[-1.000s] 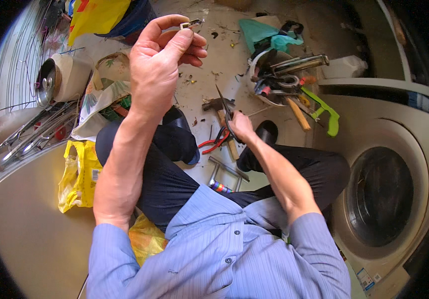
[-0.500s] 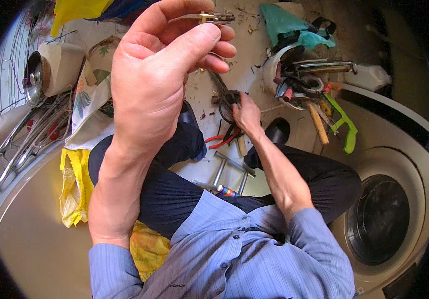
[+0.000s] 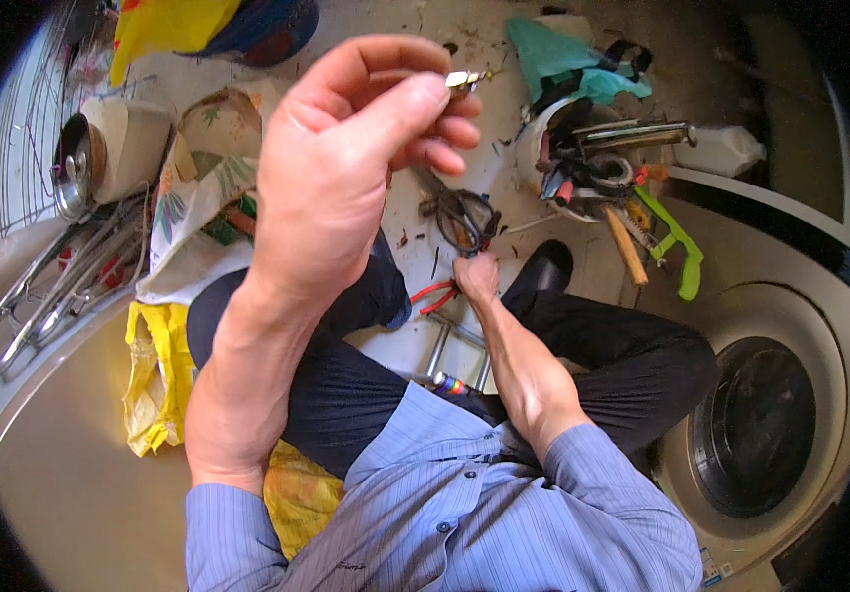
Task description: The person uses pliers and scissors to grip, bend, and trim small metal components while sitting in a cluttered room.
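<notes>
My left hand [image 3: 331, 187] is raised toward the upper middle, with a small shiny metal piece [image 3: 461, 80] pinched between thumb and fingertips. Lower and to the right, my right hand [image 3: 476, 276] reaches down to the floor with its fingers curled; what lies inside them is hidden. Just beyond it lies a dark tool with black looped handles [image 3: 464, 221]. Red-handled pliers [image 3: 430, 296] touch or nearly touch its left side. Between my legs is a grey metal tube frame [image 3: 438, 347], beside a cylinder with coloured bands [image 3: 453, 384].
A tool bucket [image 3: 532, 148] stands far right, with a wooden handle [image 3: 625, 247] and a lime-green handle [image 3: 680, 252] sticking out. A round-doored appliance [image 3: 756, 424] is at right. Metal racks [image 3: 40, 301] and a yellow bag [image 3: 156, 380] are at left.
My left hand has moved slightly right and down with the metal piece, which has turned. My right hand has drawn back from the looped handles toward me, covering where a wooden handle showed.
</notes>
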Demonstrator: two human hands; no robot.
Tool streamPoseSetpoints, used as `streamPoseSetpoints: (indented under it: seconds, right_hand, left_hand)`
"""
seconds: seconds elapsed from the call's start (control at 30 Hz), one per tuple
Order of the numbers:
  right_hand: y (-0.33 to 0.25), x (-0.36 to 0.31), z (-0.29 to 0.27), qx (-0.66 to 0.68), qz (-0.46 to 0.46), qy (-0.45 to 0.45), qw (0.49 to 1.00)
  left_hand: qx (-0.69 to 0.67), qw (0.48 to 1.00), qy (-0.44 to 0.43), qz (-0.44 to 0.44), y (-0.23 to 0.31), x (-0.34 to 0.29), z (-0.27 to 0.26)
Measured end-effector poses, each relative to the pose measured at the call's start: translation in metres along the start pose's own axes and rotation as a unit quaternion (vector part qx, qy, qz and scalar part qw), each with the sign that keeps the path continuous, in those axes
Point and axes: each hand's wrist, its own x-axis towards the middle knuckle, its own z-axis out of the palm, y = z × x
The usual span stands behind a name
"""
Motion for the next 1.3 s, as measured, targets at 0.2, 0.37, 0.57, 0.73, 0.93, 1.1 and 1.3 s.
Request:
streamPoseSetpoints:
  seconds: [0.2, 0.37, 0.57, 0.73, 0.93, 1.1, 1.3]
  right_hand:
    - [0.024, -0.005, -0.027, 0.453, 0.174, -0.156, 0.86]
    - [0.022, -0.058, -0.095, 0.494, 0.126, -0.225, 0.83]
    - [-0.004, -0.171, -0.175, 0.285, -0.285, 0.082, 0.911]
    - [-0.021, -0.19, -0.226, 0.316, -0.289, -0.125, 0.895]
    - [-0.034, -0.199, -0.251, 0.431, -0.275, -0.234, 0.827]
    - [-0.045, -0.201, -0.28, 0.398, -0.285, -0.238, 0.839]
    - [-0.043, -0.174, -0.282, 0.286, -0.312, -0.189, 0.886]
  left_hand:
    - [-0.02, 0.999, -0.012, -0.036, -0.002, -0.006, 0.006]
    - [-0.051, 0.998, -0.026, -0.036, -0.006, -0.008, 0.01]
    - [-0.061, 0.997, -0.048, -0.008, -0.007, -0.021, 0.016]
    - [-0.04, 0.998, -0.043, 0.004, -0.012, -0.027, 0.024]
    - [-0.027, 0.999, -0.029, -0.029, -0.025, -0.026, 0.024]
    - [-0.04, 0.997, -0.018, -0.066, -0.029, -0.03, 0.023]
    - [-0.057, 0.994, 0.009, -0.094, -0.038, -0.028, 0.028]
